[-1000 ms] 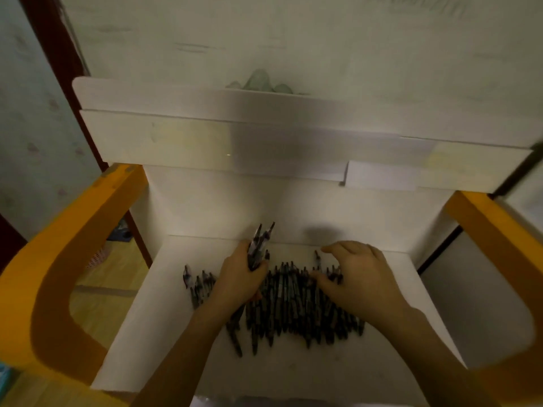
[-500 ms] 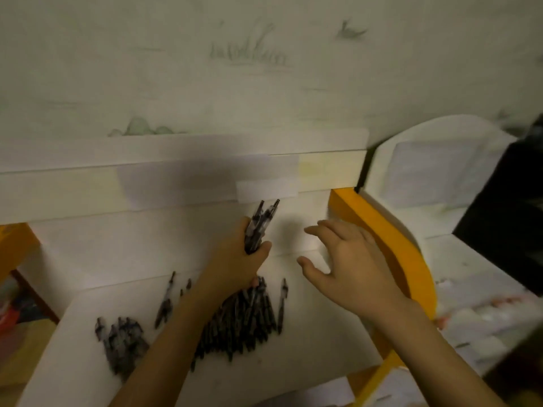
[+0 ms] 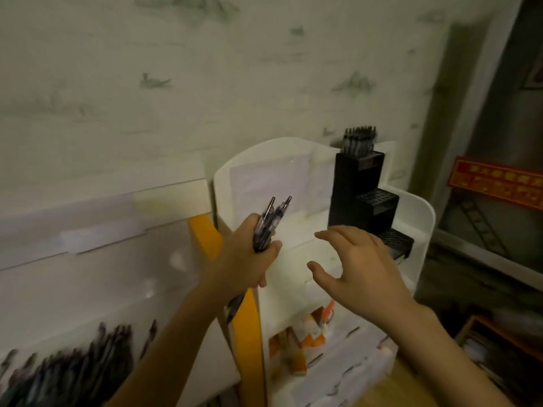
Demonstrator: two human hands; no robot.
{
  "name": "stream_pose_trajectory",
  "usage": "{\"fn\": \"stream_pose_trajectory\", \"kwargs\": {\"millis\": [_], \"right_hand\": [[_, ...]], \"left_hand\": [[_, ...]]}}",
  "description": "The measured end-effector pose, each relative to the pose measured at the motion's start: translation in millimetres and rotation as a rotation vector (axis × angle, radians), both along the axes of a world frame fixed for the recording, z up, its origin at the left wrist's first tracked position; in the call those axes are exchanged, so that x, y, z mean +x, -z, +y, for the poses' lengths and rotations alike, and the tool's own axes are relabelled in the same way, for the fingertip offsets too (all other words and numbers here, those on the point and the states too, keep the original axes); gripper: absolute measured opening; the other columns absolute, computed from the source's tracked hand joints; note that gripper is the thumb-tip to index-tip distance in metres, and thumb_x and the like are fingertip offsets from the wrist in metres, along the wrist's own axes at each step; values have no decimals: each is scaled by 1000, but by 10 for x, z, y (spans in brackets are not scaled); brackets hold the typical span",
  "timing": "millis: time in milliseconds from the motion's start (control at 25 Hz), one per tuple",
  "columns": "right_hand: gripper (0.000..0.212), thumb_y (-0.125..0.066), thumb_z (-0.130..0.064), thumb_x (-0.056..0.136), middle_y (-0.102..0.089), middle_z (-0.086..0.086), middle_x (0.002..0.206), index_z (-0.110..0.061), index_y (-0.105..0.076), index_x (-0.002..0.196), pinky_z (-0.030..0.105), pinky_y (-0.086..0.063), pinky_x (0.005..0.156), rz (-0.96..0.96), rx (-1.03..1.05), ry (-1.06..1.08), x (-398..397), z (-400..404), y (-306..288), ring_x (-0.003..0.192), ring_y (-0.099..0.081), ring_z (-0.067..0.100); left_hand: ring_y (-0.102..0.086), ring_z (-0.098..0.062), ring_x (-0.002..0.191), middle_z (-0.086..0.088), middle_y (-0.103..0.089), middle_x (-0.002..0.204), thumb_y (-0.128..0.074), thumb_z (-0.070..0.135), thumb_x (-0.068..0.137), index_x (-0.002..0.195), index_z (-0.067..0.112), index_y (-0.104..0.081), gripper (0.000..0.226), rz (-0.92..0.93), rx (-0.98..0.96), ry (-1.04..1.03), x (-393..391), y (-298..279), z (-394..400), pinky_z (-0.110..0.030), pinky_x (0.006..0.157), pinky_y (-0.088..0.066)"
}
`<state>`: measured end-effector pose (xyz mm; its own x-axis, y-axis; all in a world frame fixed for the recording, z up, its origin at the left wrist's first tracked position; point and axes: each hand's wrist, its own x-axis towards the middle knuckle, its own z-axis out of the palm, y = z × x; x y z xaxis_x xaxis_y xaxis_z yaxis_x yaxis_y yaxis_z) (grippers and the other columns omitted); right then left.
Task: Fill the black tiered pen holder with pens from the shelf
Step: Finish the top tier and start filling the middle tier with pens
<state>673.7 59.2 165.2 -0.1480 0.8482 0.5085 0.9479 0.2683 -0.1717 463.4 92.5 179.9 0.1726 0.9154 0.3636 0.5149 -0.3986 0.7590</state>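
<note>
The left hand (image 3: 244, 259) is raised in a fist, fingers and thumb wrapped round a bundle of pens (image 3: 269, 223). The pens stand tilted, their tips pointing up and to the right above the knuckles, with a short dark end poking out below the wrist. The right hand (image 3: 358, 265) hovers just to the right of it, palm down, fingers spread and slightly bent, thumb stretched toward the left hand; it holds nothing and touches nothing.

The holder (image 3: 364, 198) stands farther off and to the right, on a white rack (image 3: 423, 218), beyond the right hand's fingertips. It steps down in tiers toward the near right: the tallest, farthest tier carries a cluster of upright pens (image 3: 359, 140), while the two lower tiers show bare perforated tops. The right hand covers part of the lowest tier.

At the near left lies the shelf (image 3: 182, 342) with a blurred pile of dark pens (image 3: 73, 365) on it. An orange side panel (image 3: 244, 324) runs between shelf and rack, behind the left forearm. Orange and white packets (image 3: 305, 330) sit in the rack's lower level, below the right wrist. A patterned wall (image 3: 205, 83) is behind everything.
</note>
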Motion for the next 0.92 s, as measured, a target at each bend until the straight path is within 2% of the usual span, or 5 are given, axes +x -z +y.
{"fn": "stream_pose_trajectory", "kwargs": {"millis": [200,440,800,920], "right_hand": [[56,-48,-65,85,-52,-11,139,-38,-49,134,38,-32,111,23,-22,128,1141,-4,48,130,-45,13],[56,-47,-64,87,-49,-13,141,-38,-46,137,35,-28,113,29,-53,169,1855,346,154,131,-43,12],[51,-54,-56,87,-53,-11,136,-34,-51,133,34,-37,108,37,-28,49,2513,1860,63,127,-45,10],[47,-55,-55,88,-56,-16,131,-37,-53,131,25,-41,103,98,-28,-13,2641,2442,-57,122,-48,5]], "left_hand": [[-60,-13,40,2,-61,65,-61,29,93,100,26,-46,17,67,-39,67,1182,51,233,-14,40,-44],[-62,-10,42,1,-63,70,-60,33,94,102,28,-46,17,106,-35,113,1955,99,705,-14,42,-47],[-57,-11,37,-1,-57,64,-61,24,94,96,23,-46,15,20,-22,150,2628,39,2086,-15,39,-43],[-56,-12,35,1,-55,59,-61,21,93,93,25,-45,16,23,-9,157,2809,-76,2566,-15,38,-41]]}}
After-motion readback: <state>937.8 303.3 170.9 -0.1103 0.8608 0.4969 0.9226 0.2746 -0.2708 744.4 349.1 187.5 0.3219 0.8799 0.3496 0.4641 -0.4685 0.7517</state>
